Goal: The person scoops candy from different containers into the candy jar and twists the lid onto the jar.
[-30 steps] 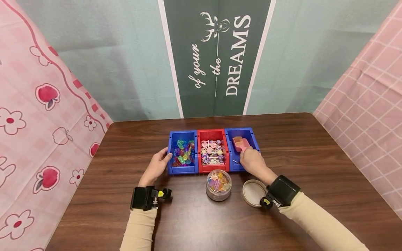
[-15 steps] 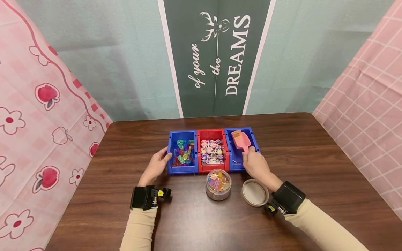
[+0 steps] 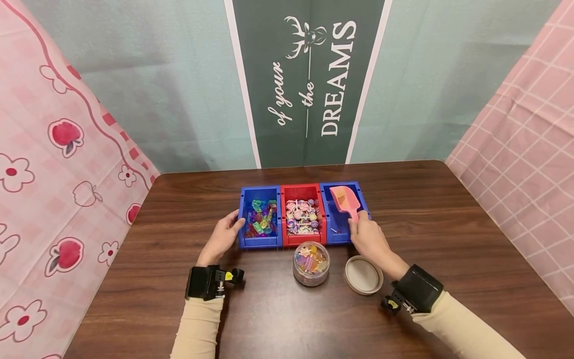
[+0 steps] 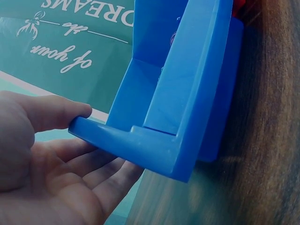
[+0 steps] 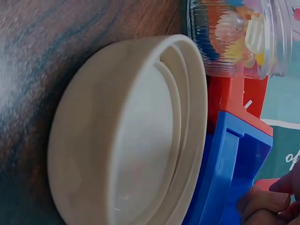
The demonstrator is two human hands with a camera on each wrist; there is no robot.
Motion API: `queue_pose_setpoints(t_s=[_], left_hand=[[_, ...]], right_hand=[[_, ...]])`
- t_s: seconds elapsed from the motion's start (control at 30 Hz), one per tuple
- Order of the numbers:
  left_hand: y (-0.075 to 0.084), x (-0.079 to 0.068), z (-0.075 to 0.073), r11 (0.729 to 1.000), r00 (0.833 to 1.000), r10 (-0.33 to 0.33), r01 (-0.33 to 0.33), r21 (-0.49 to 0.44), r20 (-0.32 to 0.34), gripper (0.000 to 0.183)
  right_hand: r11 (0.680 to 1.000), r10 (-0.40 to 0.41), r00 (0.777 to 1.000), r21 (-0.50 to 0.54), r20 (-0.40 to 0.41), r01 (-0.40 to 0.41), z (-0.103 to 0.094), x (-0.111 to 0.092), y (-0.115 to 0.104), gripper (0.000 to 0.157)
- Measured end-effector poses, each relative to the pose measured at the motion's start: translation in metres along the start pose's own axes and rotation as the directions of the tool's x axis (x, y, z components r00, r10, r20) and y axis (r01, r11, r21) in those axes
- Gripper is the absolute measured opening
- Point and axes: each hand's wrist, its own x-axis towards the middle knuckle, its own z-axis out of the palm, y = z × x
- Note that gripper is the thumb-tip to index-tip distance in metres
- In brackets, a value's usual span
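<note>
My right hand grips the handle of a pink scoop over the right blue bin. A tan patch shows in the scoop's bowl; what it is I cannot tell. At the bin's front lies a small, thin, pale-tipped piece. My left hand holds the side wall of the left blue bin, which contains colourful translucent pieces. In the left wrist view, the thumb sits on the rim and the fingers reach underneath. Between them is a red bin of lollipop-shaped pieces.
A clear jar filled with colourful charms stands in front of the red bin. To its right, a round cream lid lies inside up, close to my right wrist. Patterned cloths hang behind and beside the brown table.
My right hand has shifted slightly right and towards me, and more of the scoop's bowl and handle shows. The tan patch's outline in it has changed. My left hand stays put.
</note>
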Motion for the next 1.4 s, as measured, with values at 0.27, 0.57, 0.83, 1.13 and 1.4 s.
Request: queue_pose_setpoints(t_s=[0.27, 0.57, 0.83, 1.13, 1.4], left_hand=[[0.001, 0.0, 0.0, 1.0, 1.0, -0.009, 0.009, -0.007, 0.006, 0.052], [0.001, 0.0, -0.001, 1.0, 1.0, 0.009, -0.009, -0.01, 0.006, 0.051], [0.0, 0.0, 0.0, 1.0, 1.0, -0.003, 0.003, 0.003, 0.007, 0.051], [0.0, 0.0, -0.001, 1.0, 1.0, -0.017, 0.017, 0.008, 0.002, 0.051], [0.0, 0.0, 0.0, 1.0, 1.0, -0.009, 0.009, -0.003, -0.008, 0.051]], right_hand=[[1.0, -0.004, 1.0, -0.022, 0.027, 0.004, -0.002, -0.002, 0.0, 0.024], [0.999, 0.003, 0.998, -0.034, 0.059, -0.001, -0.007, -0.006, 0.003, 0.024], [0.997, -0.056, 0.998, -0.046, 0.023, 0.057, -0.024, -0.017, -0.001, 0.023], [0.971, -0.238, 0.971, -0.026, 0.021, 0.238, -0.042, -0.032, 0.0, 0.015], [0.915, -0.399, 0.908, -0.013, 0.13, 0.404, -0.056, -0.051, 0.004, 0.009]])
